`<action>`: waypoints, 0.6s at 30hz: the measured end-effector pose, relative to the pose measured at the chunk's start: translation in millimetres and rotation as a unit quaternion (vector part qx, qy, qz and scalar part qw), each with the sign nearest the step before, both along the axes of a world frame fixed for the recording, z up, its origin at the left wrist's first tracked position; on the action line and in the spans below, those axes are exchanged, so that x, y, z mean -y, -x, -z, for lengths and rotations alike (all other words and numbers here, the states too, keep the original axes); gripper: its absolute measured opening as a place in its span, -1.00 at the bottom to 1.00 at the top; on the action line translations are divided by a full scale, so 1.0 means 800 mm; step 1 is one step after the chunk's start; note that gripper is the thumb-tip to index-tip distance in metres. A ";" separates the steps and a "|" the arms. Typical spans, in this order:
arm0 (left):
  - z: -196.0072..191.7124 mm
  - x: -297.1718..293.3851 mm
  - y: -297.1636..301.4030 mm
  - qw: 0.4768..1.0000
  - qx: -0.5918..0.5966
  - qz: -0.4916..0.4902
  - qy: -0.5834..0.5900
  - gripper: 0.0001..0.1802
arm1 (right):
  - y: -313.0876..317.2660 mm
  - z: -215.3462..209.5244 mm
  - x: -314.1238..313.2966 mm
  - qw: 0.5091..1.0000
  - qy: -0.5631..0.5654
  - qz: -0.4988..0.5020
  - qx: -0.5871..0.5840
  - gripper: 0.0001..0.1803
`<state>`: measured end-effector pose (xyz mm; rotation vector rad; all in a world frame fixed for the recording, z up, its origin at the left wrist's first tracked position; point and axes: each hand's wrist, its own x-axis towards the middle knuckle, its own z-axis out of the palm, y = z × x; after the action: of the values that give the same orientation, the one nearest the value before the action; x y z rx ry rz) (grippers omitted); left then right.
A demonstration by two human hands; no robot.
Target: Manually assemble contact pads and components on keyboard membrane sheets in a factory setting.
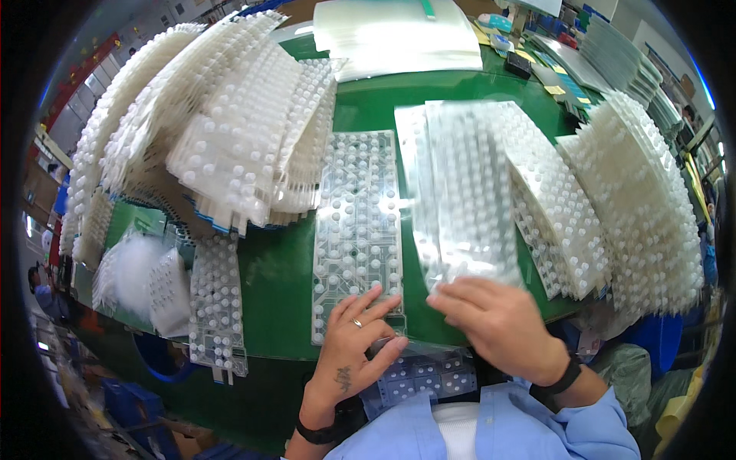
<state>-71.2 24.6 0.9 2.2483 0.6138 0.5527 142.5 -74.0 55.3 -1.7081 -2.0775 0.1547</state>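
Observation:
In front of me a clear keypad membrane sheet (357, 207) with rows of white domes lies flat on the green table. My left hand (354, 337) rests over its near end, fingers stretched and apart. To the right, my right hand (498, 322) has its fingers closed on the near edge of a see-through plastic sheet (468, 199), smeared by motion. That sheet lies over or just above a stack of domed sheets (548, 199); I cannot tell whether they touch. Below my hands, another dotted sheet (429, 377) sits at the table edge by my body.
Tall fanned stacks of domed sheets (230, 146) fill the left, and another stack (640, 207) stands at the far right. A single domed sheet (215, 299) hangs over the near left table edge. At the back lies a pile of clear sheets (399, 38); a black box (518, 64) sits beside it.

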 end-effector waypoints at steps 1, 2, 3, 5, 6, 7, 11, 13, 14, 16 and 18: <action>0.000 -0.001 -0.002 1.000 0.005 0.000 0.005 -0.78 | 0.002 0.014 0.006 0.997 0.040 -0.018 -0.057 -0.57; 0.001 -0.001 0.000 1.000 0.005 -0.005 0.013 -0.79 | 0.004 0.025 0.010 0.989 0.081 -0.040 -0.118 -0.53; 0.000 -0.003 0.001 0.999 0.005 -0.001 0.033 -0.80 | 0.003 0.026 0.011 0.981 0.101 -0.042 -0.161 -0.50; -0.003 -0.008 0.004 0.998 0.022 0.016 0.063 -0.80 | 0.000 0.023 0.013 0.958 0.139 -0.043 -0.246 -0.45; -0.005 -0.010 0.006 0.996 0.031 0.026 0.078 -0.80 | -0.004 0.025 0.014 0.955 0.145 -0.055 -0.251 -0.43; -0.008 -0.011 0.008 0.993 0.058 0.021 0.096 -0.78 | -0.011 0.026 0.015 0.952 0.151 -0.066 -0.256 -0.42; -0.013 -0.011 0.021 0.988 0.102 -0.008 0.117 -0.83 | -0.015 0.025 0.022 0.960 0.124 -0.037 -0.248 -0.36; -0.017 -0.012 0.027 0.992 0.084 -0.013 0.091 -0.82 | -0.014 0.016 0.030 0.980 0.115 0.008 -0.161 -0.30; -0.018 -0.011 0.028 0.994 0.076 -0.013 0.076 -0.81 | -0.015 0.019 0.036 0.978 0.113 0.011 -0.173 -0.29; -0.015 -0.009 0.024 0.996 0.045 -0.011 0.073 -0.78 | -0.020 0.031 0.048 0.974 0.107 0.016 -0.197 -0.26; -0.011 -0.005 0.015 0.997 -0.001 0.001 0.071 -0.76 | -0.027 0.034 0.057 0.977 0.088 0.017 -0.192 -0.24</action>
<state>-83.4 28.9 9.8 2.1153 0.6311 0.4907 163.8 -119.4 27.9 -1.6549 -1.7893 0.6226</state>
